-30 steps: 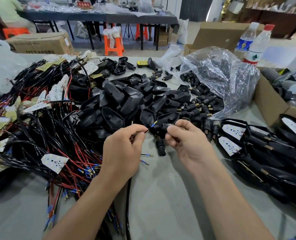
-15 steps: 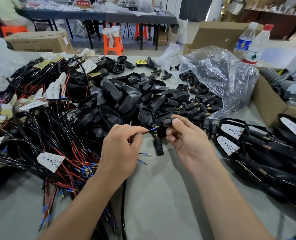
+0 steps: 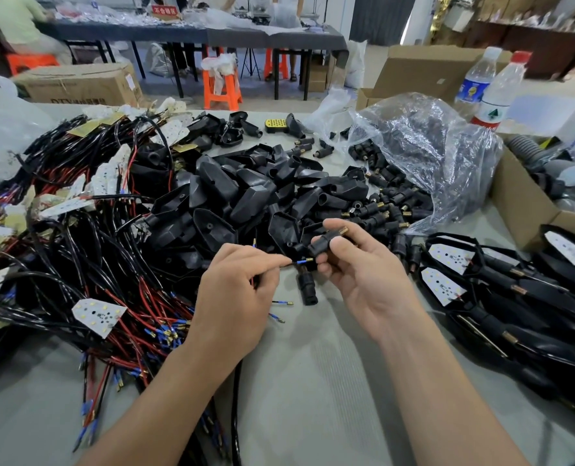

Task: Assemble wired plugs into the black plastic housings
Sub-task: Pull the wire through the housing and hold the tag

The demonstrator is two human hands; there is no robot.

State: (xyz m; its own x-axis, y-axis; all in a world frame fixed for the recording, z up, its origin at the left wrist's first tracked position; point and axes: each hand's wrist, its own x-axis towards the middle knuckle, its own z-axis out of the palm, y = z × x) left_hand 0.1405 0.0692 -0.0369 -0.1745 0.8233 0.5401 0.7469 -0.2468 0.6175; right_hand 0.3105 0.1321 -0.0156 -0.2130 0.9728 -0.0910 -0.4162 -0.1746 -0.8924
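The left hand (image 3: 235, 297) pinches a thin black wire between thumb and forefinger, and its other fingers (image 3: 262, 280) are curled in. The wire end (image 3: 302, 261), with a blue sleeve and a small brass tip, sticks out toward 3 o'clock. The right hand (image 3: 366, 277) holds a short black plug (image 3: 321, 245) between the thumb and the first fingers. The plug's long axis runs from about 8 o'clock to 2 o'clock, with the brass pin at the 2 o'clock end. The near opening of the plug lies just beside the wire tip, slightly toward 1 o'clock from it, and I cannot tell if they touch. I judge that the tip must turn a little upward to meet this opening, so the left hand has the shorter way. The pile of black housings (image 3: 246, 196) lies at 12 o'clock from both hands on the worktop (image 3: 313, 381). At 1 o'clock a clear bag (image 3: 440, 156) lies open, and loose plugs (image 3: 390, 210) spill from its mouth. At 3 o'clock a cardboard box (image 3: 518, 200) holds grey hose-like parts. The wire bundle (image 3: 78, 257) lies at 9 o'clock.
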